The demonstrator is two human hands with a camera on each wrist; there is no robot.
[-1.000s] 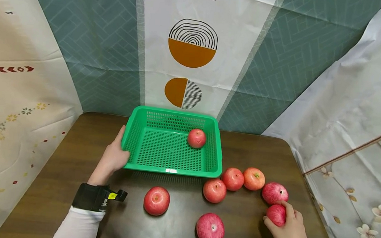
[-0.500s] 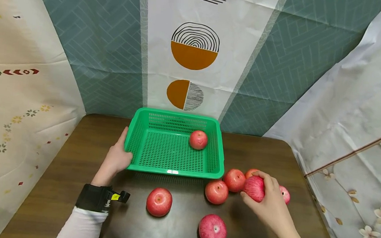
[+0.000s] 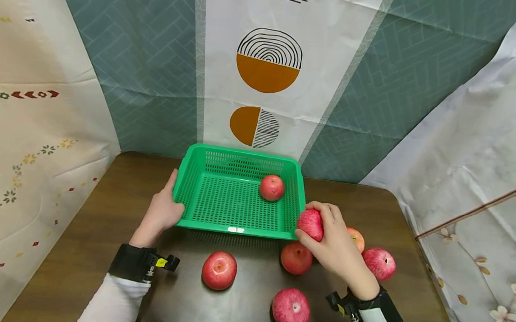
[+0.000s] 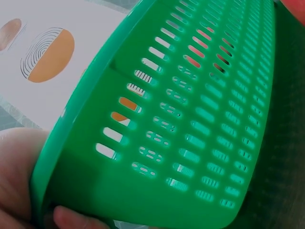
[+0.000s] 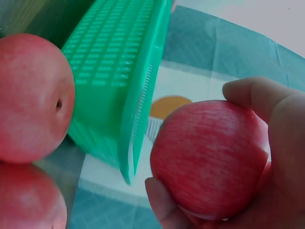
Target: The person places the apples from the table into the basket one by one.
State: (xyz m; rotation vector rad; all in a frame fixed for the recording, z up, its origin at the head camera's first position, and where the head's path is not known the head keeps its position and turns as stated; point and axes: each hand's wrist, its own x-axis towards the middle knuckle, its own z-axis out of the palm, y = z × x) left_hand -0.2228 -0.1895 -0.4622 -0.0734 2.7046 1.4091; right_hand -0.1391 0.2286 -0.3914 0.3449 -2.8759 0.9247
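Observation:
A green plastic basket [image 3: 235,228] with slotted walls stands at the back of the table, one red apple [image 3: 272,187] inside it near the right wall. My left hand [image 3: 163,209] grips the basket's left rim; in the left wrist view its fingers [image 4: 78,220] show at the rim's edge. With curled fingers and thumb, my right hand [image 3: 333,238] holds a streaked dark-red apple [image 5: 209,157] by the basket's front right corner. In the right wrist view this apple is raised beside the rim. My right hand partly hides the apples behind it.
Outside the basket lie a red apple [image 3: 219,270] at front left, a dark-red one [image 3: 291,310] at front middle, and another apple [image 3: 296,257] below the basket's corner. An orange-red apple [image 3: 356,239] and a streaked apple [image 3: 379,263] lie right of my right hand.
My right hand has picked up the streaked apple from the table's right side and carried it leftward and back to the basket's right corner. My left hand stays on the basket.

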